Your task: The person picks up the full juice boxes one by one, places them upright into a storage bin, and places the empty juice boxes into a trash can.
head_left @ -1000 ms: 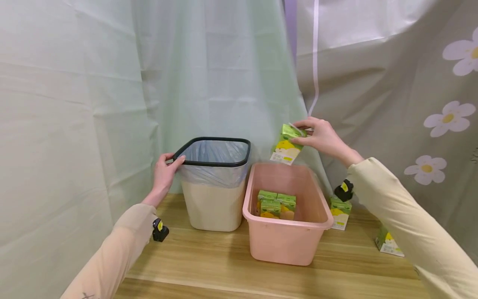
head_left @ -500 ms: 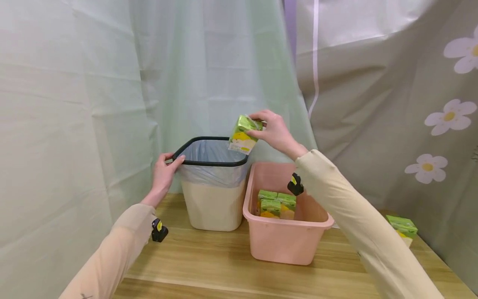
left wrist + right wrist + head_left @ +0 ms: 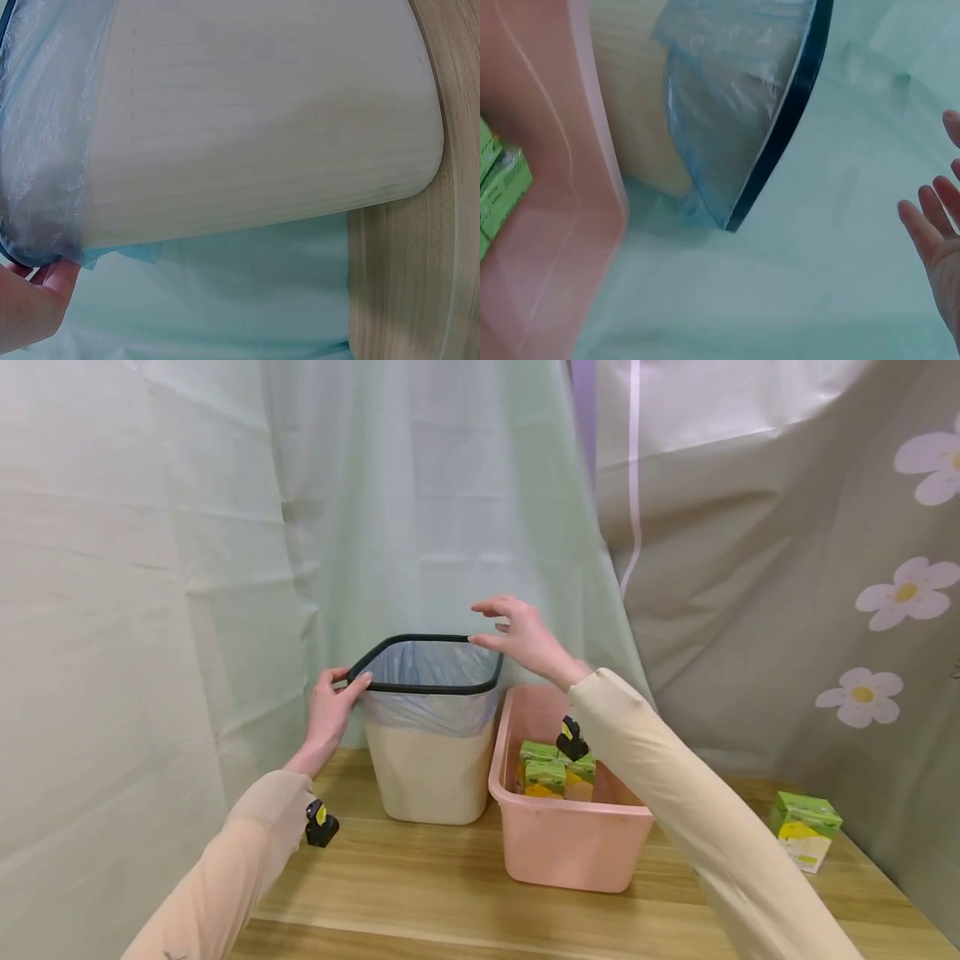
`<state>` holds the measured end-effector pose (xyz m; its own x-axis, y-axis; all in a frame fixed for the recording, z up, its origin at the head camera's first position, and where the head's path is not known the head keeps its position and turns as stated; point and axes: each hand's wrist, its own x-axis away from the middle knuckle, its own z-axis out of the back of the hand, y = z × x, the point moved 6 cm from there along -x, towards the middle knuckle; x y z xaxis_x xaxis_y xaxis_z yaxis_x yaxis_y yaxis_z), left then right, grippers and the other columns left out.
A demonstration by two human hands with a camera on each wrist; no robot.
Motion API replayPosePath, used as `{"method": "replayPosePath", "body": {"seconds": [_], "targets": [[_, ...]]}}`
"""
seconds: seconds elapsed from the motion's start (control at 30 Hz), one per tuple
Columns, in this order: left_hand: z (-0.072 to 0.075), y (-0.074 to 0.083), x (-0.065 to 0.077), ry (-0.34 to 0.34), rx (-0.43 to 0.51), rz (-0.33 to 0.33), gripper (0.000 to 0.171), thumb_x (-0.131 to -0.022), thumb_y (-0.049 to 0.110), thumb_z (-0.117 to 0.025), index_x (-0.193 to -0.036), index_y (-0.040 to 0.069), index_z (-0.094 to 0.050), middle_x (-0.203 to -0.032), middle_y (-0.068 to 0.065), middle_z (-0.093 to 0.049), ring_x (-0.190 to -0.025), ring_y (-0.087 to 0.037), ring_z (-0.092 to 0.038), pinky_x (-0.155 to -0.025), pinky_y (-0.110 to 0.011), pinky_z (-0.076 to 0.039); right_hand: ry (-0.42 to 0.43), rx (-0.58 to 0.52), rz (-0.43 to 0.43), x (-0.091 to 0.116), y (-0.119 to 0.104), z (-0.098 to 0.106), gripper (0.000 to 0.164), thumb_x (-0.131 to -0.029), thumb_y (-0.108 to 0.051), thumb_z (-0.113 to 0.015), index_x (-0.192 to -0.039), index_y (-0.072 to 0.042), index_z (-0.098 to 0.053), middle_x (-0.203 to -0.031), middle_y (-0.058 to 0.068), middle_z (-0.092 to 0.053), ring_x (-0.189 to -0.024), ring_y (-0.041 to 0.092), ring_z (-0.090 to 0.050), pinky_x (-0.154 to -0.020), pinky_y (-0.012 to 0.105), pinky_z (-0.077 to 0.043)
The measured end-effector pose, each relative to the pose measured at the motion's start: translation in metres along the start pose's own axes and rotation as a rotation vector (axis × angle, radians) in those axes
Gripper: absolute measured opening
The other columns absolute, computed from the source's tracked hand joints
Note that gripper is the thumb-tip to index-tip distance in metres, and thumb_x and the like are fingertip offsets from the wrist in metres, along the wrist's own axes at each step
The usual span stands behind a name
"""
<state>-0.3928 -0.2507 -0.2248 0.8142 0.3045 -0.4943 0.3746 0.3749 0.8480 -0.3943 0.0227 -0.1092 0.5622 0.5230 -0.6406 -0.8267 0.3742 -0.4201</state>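
At the left corner of a cream trash bin [image 3: 431,781], my left hand [image 3: 330,710] pinches the black rim [image 3: 431,690], thumb over the edge. In the left wrist view, the fingers [image 3: 61,279] touch the rim's corner by the bag. My right hand [image 3: 525,635] is above the bin's right rim, fingers spread and holding nothing. A bluish clear bag [image 3: 427,714] lines the bin; its floor is hidden. Several green-and-yellow boxes [image 3: 544,777] stand in the pink tub [image 3: 573,847], partly behind my right sleeve. Another green-and-yellow box [image 3: 805,831] stands far right.
Bin and tub stand side by side on a wooden table [image 3: 405,893]. Pale curtains [image 3: 420,510] hang close behind and at the left, with a flowered cloth [image 3: 750,577] at the right. My right forearm crosses over the tub.
My right hand carried a green-and-yellow box leftward from above the tub to the bin and let it go; the box is now out of sight. My left hand has stayed on the rim.
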Motion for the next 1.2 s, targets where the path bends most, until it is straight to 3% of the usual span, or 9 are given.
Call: {"method": "replayPosePath", "body": {"seconds": [0.27,0.7,1.0,1.2], "targets": [[0.000,-0.001,-0.001,0.006,-0.001,0.002,0.060,-0.087,0.035,-0.060,-0.126,-0.007,-0.041,-0.125,-0.019,-0.045,-0.104,-0.029,-0.049,-0.082,-0.032,-0.039,-0.007,0.007,0.022,0.016,0.004,0.026,0.039,-0.079,-0.013,-0.071,-0.116,-0.007,-0.059,-0.115,0.004,-0.054,-0.105,0.018,-0.050,-0.084,0.031,-0.042],[0.004,-0.003,-0.002,-0.001,0.015,0.016,0.061,-0.087,0.034,-0.059,-0.128,-0.007,-0.039,-0.127,-0.019,-0.042,-0.107,-0.030,-0.047,-0.084,-0.035,-0.038,-0.037,0.052,-0.037,0.074,0.033,0.058,0.040,-0.078,-0.013,-0.072,-0.115,-0.007,-0.060,-0.112,0.005,-0.059,-0.099,0.019,-0.056,-0.077,0.034,-0.047],[0.004,-0.001,0.000,0.000,0.022,0.007,0.062,-0.087,0.035,-0.059,-0.128,-0.007,-0.039,-0.128,-0.020,-0.042,-0.105,-0.030,-0.048,-0.084,-0.034,-0.039,-0.030,0.085,-0.103,0.117,0.056,0.094,0.041,-0.079,-0.015,-0.071,-0.117,-0.008,-0.060,-0.112,0.008,-0.059,-0.099,0.020,-0.056,-0.076,0.033,-0.048],[0.003,-0.001,-0.001,-0.007,0.022,0.005,0.063,-0.087,0.036,-0.059,-0.128,-0.007,-0.038,-0.128,-0.021,-0.041,-0.105,-0.029,-0.048,-0.083,-0.033,-0.039,-0.001,0.107,-0.216,0.154,0.079,0.118,0.040,-0.080,-0.018,-0.070,-0.118,-0.009,-0.059,-0.112,0.008,-0.059,-0.096,0.015,-0.058,-0.073,0.027,-0.048]]}}
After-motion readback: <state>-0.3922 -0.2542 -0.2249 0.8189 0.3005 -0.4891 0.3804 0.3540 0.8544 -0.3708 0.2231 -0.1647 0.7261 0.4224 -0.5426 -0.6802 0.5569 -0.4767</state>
